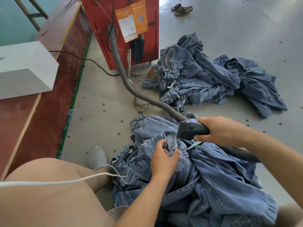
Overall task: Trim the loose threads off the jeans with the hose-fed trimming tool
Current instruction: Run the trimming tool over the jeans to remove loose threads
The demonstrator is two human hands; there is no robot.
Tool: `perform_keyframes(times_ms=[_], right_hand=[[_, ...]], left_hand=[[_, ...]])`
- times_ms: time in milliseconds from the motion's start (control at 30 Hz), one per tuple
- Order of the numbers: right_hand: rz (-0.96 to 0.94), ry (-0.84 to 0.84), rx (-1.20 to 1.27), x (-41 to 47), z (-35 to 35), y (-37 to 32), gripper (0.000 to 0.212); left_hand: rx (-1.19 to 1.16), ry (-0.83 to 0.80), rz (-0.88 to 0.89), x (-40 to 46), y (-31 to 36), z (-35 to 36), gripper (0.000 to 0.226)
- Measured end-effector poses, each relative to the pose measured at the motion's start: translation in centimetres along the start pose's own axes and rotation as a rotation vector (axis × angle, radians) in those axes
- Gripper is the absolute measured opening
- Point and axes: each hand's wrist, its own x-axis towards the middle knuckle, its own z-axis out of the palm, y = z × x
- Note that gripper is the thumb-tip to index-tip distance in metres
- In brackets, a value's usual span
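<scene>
Gripping trimming tool (191,130) right hand (219,130), axis level, nozzle leftward; left hand (163,158) pinching jeans (172,143).

Trimming tool (191,131) mouth (cutting end) hidden behind denim.

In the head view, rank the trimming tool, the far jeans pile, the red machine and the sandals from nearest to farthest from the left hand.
From the left hand:
1. Trimming tool, just up and right, gripped by the right hand.
2. Far jeans pile, on the floor beyond.
3. Red machine, behind the hose.
4. Sandals, top edge.
</scene>
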Motion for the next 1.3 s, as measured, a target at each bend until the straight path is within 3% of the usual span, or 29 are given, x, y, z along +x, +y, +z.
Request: perform_keyframes(times_ms=[100, 267, 433, 533, 633, 833, 1067, 1167, 1300], right_hand=[[-0.001, 0.0, -0.003, -0.1, 0.0, -0.5, 0.027], [-0.001, 0.062, 0.083, -0.5, -1.0, -0.5, 0.027], [-0.025, 0.101, 0.083, -1.0, -1.0, -1.4, 0.03], [0.085, 0.199, 0.048, 0.5, -0.2, -2.0, 0.032], [0.124, 0.269, 0.082, 1.2, -1.2, -1.3, 0.032], [-0.015, 0.033, 0.157, -0.7, -2.3, -0.8, 0.022], [0.074, 0.214, 0.25, 0.2, -2.8, -1.5, 0.031], [0.066, 0.131, 0.327, -1.2, -3.8, -0.1, 0.028], [0.033, 0.075, 0.15, -1.3, -2.8, -0.8, 0.027]], left_hand=[[0.11, 0.048, -0.07, 1.1, 0.2, -0.2, 0.031], [-0.486, 0.117, -0.102, 1.8, 0.9, -0.2, 0.009], [-0.809, -0.092, -0.046, 1.3, 2.5, 0.1, 0.015], [-0.941, -0.185, -0.095, 0.3, 2.3, 0.7, 0.02], [-1.009, -0.167, -0.158, 0.2, 2.5, 0.6, 0.021], [-1.058, -0.155, -0.132, 1.1, 3.1, -0.1, 0.03], [-1.06, -0.245, -0.088, 0.6, 2.7, -0.1, 0.03], [-1.068, -0.214, -0.094, 0.9, 3.0, -0.2, 0.031], [-0.952, -0.226, -0.024, 0.7, 3.1, 0.0, 0.028]])
